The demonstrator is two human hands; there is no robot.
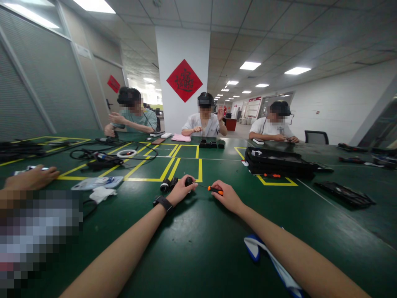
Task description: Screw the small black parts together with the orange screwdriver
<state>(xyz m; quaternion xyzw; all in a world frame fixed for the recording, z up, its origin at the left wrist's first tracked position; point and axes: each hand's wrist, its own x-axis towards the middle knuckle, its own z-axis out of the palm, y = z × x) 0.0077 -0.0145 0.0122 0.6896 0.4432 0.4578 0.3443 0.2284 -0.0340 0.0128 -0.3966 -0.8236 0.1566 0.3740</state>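
Observation:
My left hand (182,189), with a dark watch on its wrist, is closed around a small black round part (188,181) whose kind I cannot make out. In my right hand (228,195) is a screwdriver (215,190) with an orange and black handle. Its thin shaft points left, toward the black part; whether the tip touches it is too small to tell. Several similar small black round parts (165,185) stand on the green table just left of my left hand, one with a white band.
Black trays (276,161) lie to the right, with another orange screwdriver (272,176) before them. A flat black part (344,194) is further right. Cables (102,155), a plastic bag (101,183) and a neighbour's hand (32,177) are left. Three people sit opposite. A blue-white strap (273,260) lies near my right forearm.

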